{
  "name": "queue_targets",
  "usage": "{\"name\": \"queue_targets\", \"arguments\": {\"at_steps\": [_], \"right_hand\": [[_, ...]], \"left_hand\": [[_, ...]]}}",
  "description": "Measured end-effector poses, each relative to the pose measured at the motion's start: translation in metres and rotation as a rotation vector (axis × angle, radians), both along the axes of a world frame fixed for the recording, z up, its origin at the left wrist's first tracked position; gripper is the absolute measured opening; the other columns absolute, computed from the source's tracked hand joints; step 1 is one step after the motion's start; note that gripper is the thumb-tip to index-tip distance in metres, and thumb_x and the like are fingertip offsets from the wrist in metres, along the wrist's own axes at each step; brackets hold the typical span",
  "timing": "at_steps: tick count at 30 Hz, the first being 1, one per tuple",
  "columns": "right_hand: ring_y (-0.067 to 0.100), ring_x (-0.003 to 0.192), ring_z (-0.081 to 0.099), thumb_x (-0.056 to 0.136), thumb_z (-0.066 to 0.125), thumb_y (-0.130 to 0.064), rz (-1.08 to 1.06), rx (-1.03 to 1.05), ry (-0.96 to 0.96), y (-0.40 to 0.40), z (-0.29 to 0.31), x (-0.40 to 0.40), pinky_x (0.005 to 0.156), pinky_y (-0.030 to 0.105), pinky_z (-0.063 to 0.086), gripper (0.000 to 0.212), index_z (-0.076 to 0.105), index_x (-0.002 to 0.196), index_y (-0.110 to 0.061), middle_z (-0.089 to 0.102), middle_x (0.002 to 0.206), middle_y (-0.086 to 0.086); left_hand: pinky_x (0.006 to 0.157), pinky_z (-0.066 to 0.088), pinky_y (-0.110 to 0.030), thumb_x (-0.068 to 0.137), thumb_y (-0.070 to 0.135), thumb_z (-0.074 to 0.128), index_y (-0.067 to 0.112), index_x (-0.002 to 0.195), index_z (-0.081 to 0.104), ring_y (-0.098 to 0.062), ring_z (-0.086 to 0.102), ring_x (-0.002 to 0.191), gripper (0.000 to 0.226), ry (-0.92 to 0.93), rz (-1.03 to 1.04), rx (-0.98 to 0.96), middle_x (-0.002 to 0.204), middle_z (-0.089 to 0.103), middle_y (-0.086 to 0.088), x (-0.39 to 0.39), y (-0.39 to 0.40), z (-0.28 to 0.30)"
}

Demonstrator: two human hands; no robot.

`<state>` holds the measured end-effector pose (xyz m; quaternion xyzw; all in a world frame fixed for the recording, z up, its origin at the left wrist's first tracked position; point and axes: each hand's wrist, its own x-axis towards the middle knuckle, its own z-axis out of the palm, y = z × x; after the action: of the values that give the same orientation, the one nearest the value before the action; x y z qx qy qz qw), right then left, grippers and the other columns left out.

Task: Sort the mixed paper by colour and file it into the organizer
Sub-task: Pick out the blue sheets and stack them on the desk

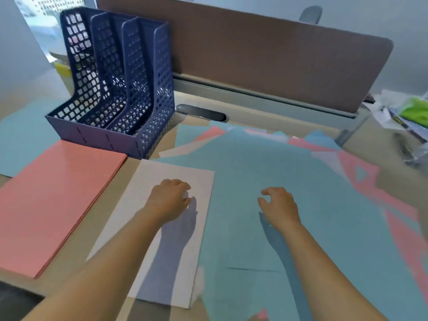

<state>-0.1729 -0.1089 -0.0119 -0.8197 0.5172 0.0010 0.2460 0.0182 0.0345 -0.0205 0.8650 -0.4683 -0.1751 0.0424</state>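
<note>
The tabletop (375,144) carries a mixed spread (324,156) of blue, pink and pale sheets, overlapped so that the number cannot be counted; a large blue sheet (266,172) lies on top. Three sorted piles lie to its left: one pink stack (58,200), one white stack (148,205) touching the blue sheet's edge, and one blue pile (25,133) partly behind the organizer (115,84). The organizer stands upright at the rear left with three compartments, all appearing unfilled. The left hand (170,198) rests over the white stack, its fingers loosely curled and holding nothing. The right hand (278,203) hovers over the blue sheet, thumb and forefinger apart, nothing pinched. In my judgement the step in hand is lifting the top blue sheet: take one sheet only by an edge, steady those beneath, and carry it to the blue pile.
</note>
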Motion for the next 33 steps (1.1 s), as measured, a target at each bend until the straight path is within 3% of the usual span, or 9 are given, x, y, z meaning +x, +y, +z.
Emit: {"name": "queue_targets", "arguments": {"at_steps": [7, 11, 16, 21, 28, 31, 33], "right_hand": [[0.032, 0.125, 0.042, 0.088, 0.056, -0.030, -0.293, 0.026, 0.069, -0.041, -0.028, -0.067, 0.099, 0.040, 0.038, 0.051, 0.044, 0.132, -0.007, 0.043, 0.136, 0.014], [0.033, 0.126, 0.039, 0.081, 0.064, -0.041, -0.352, 0.056, 0.120, -0.048, -0.035, -0.072, 0.101, 0.040, 0.036, 0.066, 0.040, 0.132, -0.007, 0.041, 0.135, 0.014], [0.030, 0.127, 0.033, 0.078, 0.065, -0.050, -0.293, 0.079, 0.254, -0.047, -0.039, -0.056, 0.101, 0.042, 0.034, 0.073, 0.035, 0.131, -0.008, 0.035, 0.135, 0.009], [0.030, 0.127, 0.031, 0.076, 0.071, -0.038, -0.352, 0.142, 0.191, -0.047, -0.035, -0.045, 0.097, 0.043, 0.037, 0.072, 0.033, 0.130, -0.007, 0.032, 0.134, 0.009], [0.031, 0.126, 0.032, 0.079, 0.068, -0.039, -0.324, 0.111, 0.191, -0.038, -0.040, -0.037, 0.097, 0.045, 0.036, 0.068, 0.035, 0.128, -0.006, 0.034, 0.133, 0.011], [0.031, 0.129, 0.031, 0.081, 0.066, -0.041, -0.306, 0.079, 0.203, -0.036, -0.041, -0.038, 0.101, 0.043, 0.033, 0.070, 0.033, 0.132, -0.006, 0.033, 0.138, 0.012], [0.031, 0.139, 0.019, 0.083, 0.061, -0.046, -0.266, 0.064, 0.217, -0.035, -0.044, -0.042, 0.110, 0.043, 0.024, 0.080, 0.023, 0.141, -0.006, 0.021, 0.150, 0.014]], "left_hand": [[0.112, 0.023, -0.034, 0.097, 0.032, 0.041, 0.018, 0.143, 0.032, -0.023, 0.021, 0.142, 0.049, -0.006, -0.081, -0.003, 0.154, 0.024, -0.003, -0.062, -0.054, -0.023], [0.112, 0.023, -0.033, 0.097, 0.034, 0.040, 0.014, 0.145, 0.025, -0.022, 0.023, 0.141, 0.054, -0.017, -0.138, 0.016, 0.154, 0.023, -0.005, -0.074, -0.069, -0.041], [0.119, 0.006, -0.032, 0.098, 0.007, 0.026, 0.011, 0.150, 0.003, -0.020, 0.003, 0.147, 0.056, -0.062, -0.150, 0.089, 0.159, -0.002, -0.005, -0.064, -0.060, -0.051], [0.119, 0.004, -0.032, 0.095, -0.002, 0.028, 0.014, 0.150, -0.001, -0.019, -0.001, 0.147, 0.063, -0.121, -0.164, 0.116, 0.159, -0.005, -0.002, -0.048, -0.046, -0.050], [0.118, 0.008, -0.033, 0.093, -0.003, 0.032, 0.013, 0.149, -0.002, -0.021, 0.005, 0.147, 0.068, -0.199, -0.127, 0.211, 0.159, -0.004, -0.003, -0.022, -0.024, -0.041], [0.118, 0.006, -0.034, 0.092, -0.003, 0.035, 0.013, 0.149, 0.004, -0.020, 0.006, 0.147, 0.067, -0.185, -0.076, 0.205, 0.159, 0.002, -0.003, -0.021, -0.023, -0.038], [0.118, 0.004, -0.034, 0.096, 0.003, 0.031, 0.012, 0.149, 0.009, -0.020, 0.006, 0.147, 0.058, -0.145, -0.021, 0.160, 0.159, 0.006, -0.004, -0.029, -0.027, -0.038]]}}
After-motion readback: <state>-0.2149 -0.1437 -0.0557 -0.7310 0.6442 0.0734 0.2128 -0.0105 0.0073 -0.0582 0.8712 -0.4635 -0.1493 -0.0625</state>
